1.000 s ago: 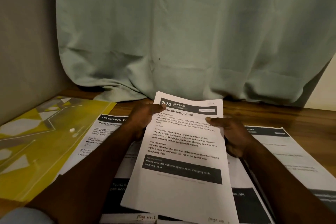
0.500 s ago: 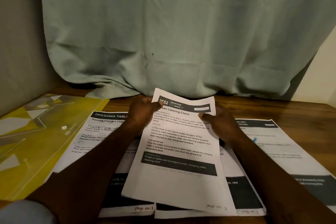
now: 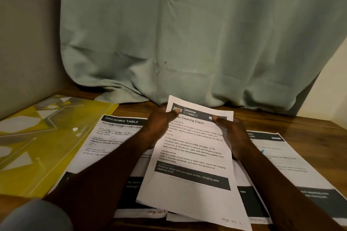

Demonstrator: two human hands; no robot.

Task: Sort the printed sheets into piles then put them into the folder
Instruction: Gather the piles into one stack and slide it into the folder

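Observation:
A printed sheet headed "Bedroom" (image 3: 189, 157) is held tilted above the table. My left hand (image 3: 159, 124) pinches its top left corner, thumb on the header. My right hand (image 3: 232, 133) grips its top right edge, thumb on top. Under it lie other printed sheets: a "Dressing Table" sheet (image 3: 112, 135) at the left, a middle sheet (image 3: 247, 193) mostly covered, and one more sheet (image 3: 281, 157) at the right. A yellow folder (image 3: 37, 146) lies at the far left of the wooden table (image 3: 309, 127).
A pale green curtain (image 3: 187, 33) hangs behind the table and bunches on its far edge. A grey wall (image 3: 28, 33) closes the left side. A grey sleeve (image 3: 37, 215) shows at the bottom left.
Both hands have slid up the sheet toward its top corners, the right thumb now near the header. The sheet sits lower over the piles.

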